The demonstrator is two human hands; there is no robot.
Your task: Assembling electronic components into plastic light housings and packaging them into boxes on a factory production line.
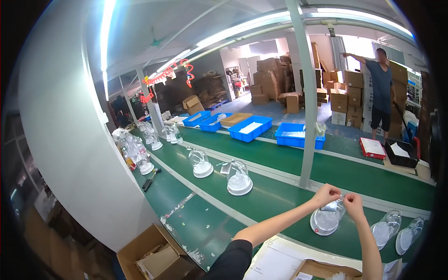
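Observation:
My left hand (325,195) and my right hand (353,206) meet at the top of a clear dome on a white round base (325,223), which stands on the green conveyor belt. The fingertips of both hands are pinched close together. What lies between them is too small to make out. A silvery tag (329,206) hangs against the dome just below my left hand. To the right stand two more clear domes, one nearer (385,229) and one at the far right (409,235). Further left on the belt are another tagged dome (240,179) and a similar dome (201,164).
Blue bins (250,129) line the belt's far side, near a grey post (308,116). An open carton (156,254) sits at lower left, and a cardboard tray (322,270) lies close to me. A person (380,88) stands at back right with an arm stretched out.

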